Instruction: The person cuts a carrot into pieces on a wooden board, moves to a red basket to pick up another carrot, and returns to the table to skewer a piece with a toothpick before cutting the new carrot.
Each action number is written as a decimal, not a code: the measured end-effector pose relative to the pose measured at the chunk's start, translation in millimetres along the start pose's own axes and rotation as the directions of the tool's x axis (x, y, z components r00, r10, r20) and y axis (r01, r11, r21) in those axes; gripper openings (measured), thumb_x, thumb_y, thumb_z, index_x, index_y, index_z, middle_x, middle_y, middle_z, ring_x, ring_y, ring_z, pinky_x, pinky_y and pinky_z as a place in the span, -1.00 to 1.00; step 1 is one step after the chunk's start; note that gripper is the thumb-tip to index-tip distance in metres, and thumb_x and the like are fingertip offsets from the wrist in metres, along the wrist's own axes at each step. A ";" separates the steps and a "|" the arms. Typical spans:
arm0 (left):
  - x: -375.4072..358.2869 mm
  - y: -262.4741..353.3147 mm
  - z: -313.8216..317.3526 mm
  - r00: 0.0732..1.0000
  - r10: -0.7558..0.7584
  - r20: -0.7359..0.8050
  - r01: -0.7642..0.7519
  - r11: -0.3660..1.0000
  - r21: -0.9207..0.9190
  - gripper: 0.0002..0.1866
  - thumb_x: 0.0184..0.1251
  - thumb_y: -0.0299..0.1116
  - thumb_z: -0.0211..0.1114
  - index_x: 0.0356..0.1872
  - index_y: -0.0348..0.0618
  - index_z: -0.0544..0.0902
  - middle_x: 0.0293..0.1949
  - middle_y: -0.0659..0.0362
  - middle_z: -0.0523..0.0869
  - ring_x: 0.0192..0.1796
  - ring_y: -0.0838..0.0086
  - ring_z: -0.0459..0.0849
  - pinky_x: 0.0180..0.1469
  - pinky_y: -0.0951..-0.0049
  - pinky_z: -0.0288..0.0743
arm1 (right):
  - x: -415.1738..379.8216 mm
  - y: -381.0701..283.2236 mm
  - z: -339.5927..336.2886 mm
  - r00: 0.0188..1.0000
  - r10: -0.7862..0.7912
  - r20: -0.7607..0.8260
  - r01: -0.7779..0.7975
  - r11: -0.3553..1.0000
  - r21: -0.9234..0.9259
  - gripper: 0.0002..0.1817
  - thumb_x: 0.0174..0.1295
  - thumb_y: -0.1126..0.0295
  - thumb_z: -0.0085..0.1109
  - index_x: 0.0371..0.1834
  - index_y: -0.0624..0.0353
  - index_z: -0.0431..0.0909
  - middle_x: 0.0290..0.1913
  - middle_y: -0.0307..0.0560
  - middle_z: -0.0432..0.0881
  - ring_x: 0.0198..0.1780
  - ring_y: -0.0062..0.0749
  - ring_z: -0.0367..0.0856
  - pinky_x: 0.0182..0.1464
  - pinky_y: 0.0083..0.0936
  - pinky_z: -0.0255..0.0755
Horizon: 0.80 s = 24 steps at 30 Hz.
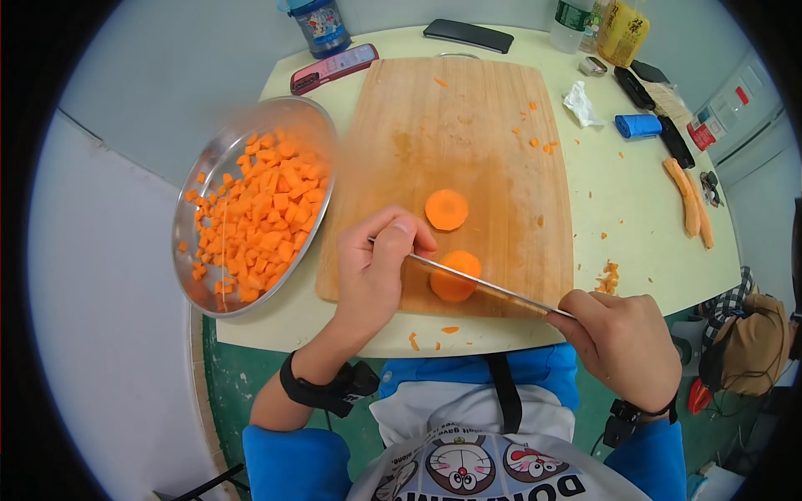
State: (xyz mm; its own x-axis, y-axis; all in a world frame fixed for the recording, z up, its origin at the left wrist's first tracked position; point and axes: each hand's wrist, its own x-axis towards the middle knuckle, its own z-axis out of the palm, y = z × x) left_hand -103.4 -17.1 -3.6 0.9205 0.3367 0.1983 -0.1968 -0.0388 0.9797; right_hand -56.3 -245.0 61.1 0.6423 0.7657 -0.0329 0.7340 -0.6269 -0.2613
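Observation:
A kitchen knife (504,291) lies edge-on across the near part of the wooden cutting board (501,108). My right hand (625,344) is closed round its handle end. With curled fingers and thumb, my left hand (380,260) pinches the blade near its far end. Under the blade is a thick piece of carrot (455,285), partly covered by it. Just beyond, a round carrot slice (446,210) rests flat on the board. To the left, a steel bowl (190,280) holds many diced carrot pieces (271,196).
Behind the board lie a pink phone (338,67) and a black phone (468,36), beside a blue bottle (322,29). On the right are a crumpled tissue (582,104), a blue roll (638,126), peeled carrots (685,196) and carrot scraps (609,278).

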 end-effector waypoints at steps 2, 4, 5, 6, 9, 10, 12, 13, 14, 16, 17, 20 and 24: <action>0.5 0.3 -0.8 1.000 -0.011 0.007 0.011 1.000 0.006 -0.70 0.25 -0.36 -0.05 -0.56 -0.35 0.51 -0.55 0.18 0.54 -0.43 0.59 0.47 -0.32 0.59 0.34 | 1.3 0.6 1.3 1.000 0.001 0.007 -0.001 1.000 -0.004 -0.81 0.10 0.33 0.18 -0.54 0.13 0.40 -0.67 -0.09 0.44 -0.64 -0.14 0.45 -0.62 -0.34 0.28; 1.1 1.4 -1.4 1.000 -0.026 0.011 0.026 1.000 0.011 -0.70 0.25 -0.36 -0.06 -0.55 -0.35 0.51 -0.54 0.18 0.54 -0.43 0.59 0.47 -0.32 0.59 0.34 | 1.8 0.7 2.1 1.000 0.001 0.019 0.000 1.000 -0.008 -0.81 0.10 0.33 0.18 -0.54 0.13 0.40 -0.67 -0.09 0.44 -0.64 -0.15 0.46 -0.62 -0.33 0.28; 1.9 2.3 -1.9 0.999 -0.040 0.030 0.039 0.999 0.006 -0.70 0.25 -0.36 -0.06 -0.55 -0.35 0.51 -0.54 0.18 0.55 -0.43 0.58 0.47 -0.31 0.59 0.35 | 1.7 0.4 2.5 1.000 0.017 0.025 -0.017 1.000 -0.006 -0.81 0.09 0.33 0.18 -0.54 0.13 0.40 -0.67 -0.10 0.45 -0.64 -0.15 0.46 -0.62 -0.33 0.28; 2.7 2.4 -2.8 0.997 -0.053 0.050 0.053 0.999 0.001 -0.70 0.25 -0.37 -0.07 -0.54 -0.35 0.52 -0.53 0.17 0.55 -0.43 0.58 0.47 -0.31 0.59 0.35 | 2.3 0.3 2.9 0.999 0.034 0.030 -0.034 0.999 -0.004 -0.81 0.09 0.33 0.18 -0.54 0.13 0.41 -0.67 -0.10 0.45 -0.64 -0.15 0.46 -0.62 -0.33 0.28; 4.6 0.3 -5.0 0.996 -0.039 0.084 0.040 0.999 -0.015 -0.70 0.25 -0.37 -0.08 -0.54 -0.36 0.52 -0.52 0.18 0.55 -0.42 0.59 0.47 -0.31 0.59 0.36 | 3.5 2.4 2.4 0.998 -0.014 0.062 0.016 0.999 -0.033 -0.76 0.13 0.29 0.11 -0.52 0.14 0.31 -0.68 -0.15 0.44 -0.63 -0.22 0.50 -0.63 -0.38 0.32; 4.1 0.3 -5.0 0.996 -0.045 0.083 0.046 0.999 -0.016 -0.70 0.25 -0.37 -0.08 -0.54 -0.36 0.52 -0.52 0.18 0.55 -0.42 0.59 0.47 -0.31 0.59 0.36 | 3.9 1.6 1.7 0.998 -0.014 0.068 0.016 0.999 -0.031 -0.76 0.13 0.29 0.11 -0.52 0.14 0.31 -0.68 -0.15 0.44 -0.63 -0.22 0.50 -0.63 -0.38 0.32; 3.7 0.5 -4.6 0.996 -0.054 0.066 0.056 0.998 -0.024 -0.70 0.25 -0.38 -0.09 -0.54 -0.36 0.52 -0.52 0.18 0.55 -0.42 0.60 0.47 -0.31 0.60 0.36 | 5.2 -1.3 -0.3 0.998 -0.001 0.060 0.004 0.999 -0.054 -0.75 0.12 0.29 0.13 -0.53 0.14 0.30 -0.67 -0.15 0.44 -0.63 -0.22 0.50 -0.63 -0.38 0.32; 3.4 0.3 -4.5 0.996 -0.058 0.065 0.059 0.998 -0.026 -0.70 0.25 -0.38 -0.09 -0.54 -0.36 0.52 -0.52 0.18 0.55 -0.42 0.60 0.47 -0.31 0.60 0.36 | 6.0 -2.5 -1.1 0.998 0.000 0.065 0.003 0.998 -0.055 -0.75 0.12 0.29 0.13 -0.53 0.14 0.30 -0.67 -0.15 0.44 -0.63 -0.22 0.50 -0.63 -0.38 0.32; 2.9 -0.2 -3.9 0.997 -0.059 0.048 0.061 0.998 -0.031 -0.70 0.24 -0.38 -0.09 -0.54 -0.36 0.52 -0.52 0.18 0.56 -0.42 0.60 0.47 -0.32 0.61 0.35 | 6.8 -3.2 -1.8 0.998 0.003 0.069 0.001 0.998 -0.065 -0.75 0.11 0.29 0.14 -0.53 0.14 0.30 -0.67 -0.15 0.44 -0.63 -0.22 0.50 -0.64 -0.38 0.32; 1.8 -1.2 -2.6 0.998 -0.065 0.025 0.066 0.997 -0.039 -0.70 0.24 -0.38 -0.10 -0.53 -0.37 0.52 -0.52 0.18 0.56 -0.43 0.61 0.46 -0.32 0.61 0.35 | 7.9 -3.5 -2.0 0.997 0.004 0.079 0.003 0.997 -0.078 -0.75 0.10 0.30 0.14 -0.53 0.15 0.29 -0.66 -0.15 0.44 -0.63 -0.22 0.50 -0.64 -0.38 0.32; 1.9 -1.0 -1.9 0.998 -0.067 0.012 0.068 0.997 -0.031 -0.70 0.23 -0.39 -0.10 -0.53 -0.37 0.52 -0.52 0.18 0.56 -0.43 0.61 0.46 -0.33 0.61 0.34 | 8.3 -3.6 -2.2 0.996 0.005 0.083 0.002 0.997 -0.082 -0.75 0.09 0.30 0.15 -0.53 0.15 0.29 -0.66 -0.15 0.44 -0.63 -0.22 0.50 -0.64 -0.38 0.32; 4.1 -0.4 -1.9 0.997 -0.081 0.014 0.081 0.997 0.005 -0.69 0.23 -0.36 -0.11 -0.53 -0.37 0.51 -0.51 0.15 0.54 -0.45 0.59 0.43 -0.35 0.62 0.31 | 11.1 -5.0 -5.0 0.994 0.015 0.105 -0.005 0.996 -0.093 -0.75 0.08 0.30 0.16 -0.53 0.15 0.29 -0.66 -0.15 0.44 -0.63 -0.22 0.50 -0.64 -0.39 0.31; 5.6 -2.0 -3.5 0.995 -0.085 0.051 0.083 0.996 0.035 -0.68 0.22 -0.32 -0.12 -0.52 -0.37 0.49 -0.50 0.10 0.52 -0.46 0.57 0.41 -0.35 0.61 0.28 | 9.3 -4.5 2.6 0.998 0.016 0.069 -0.011 0.998 -0.066 -0.75 0.08 0.30 0.16 -0.53 0.15 0.30 -0.67 -0.15 0.43 -0.63 -0.22 0.50 -0.64 -0.39 0.31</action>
State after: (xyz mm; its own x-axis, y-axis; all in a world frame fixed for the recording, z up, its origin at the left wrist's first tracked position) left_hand -99.1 -11.9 -4.5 0.9498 0.2907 0.1158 -0.1077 -0.0435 0.9932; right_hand -54.2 -234.7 59.4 0.6370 0.7639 -0.1034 0.7399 -0.6435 -0.1963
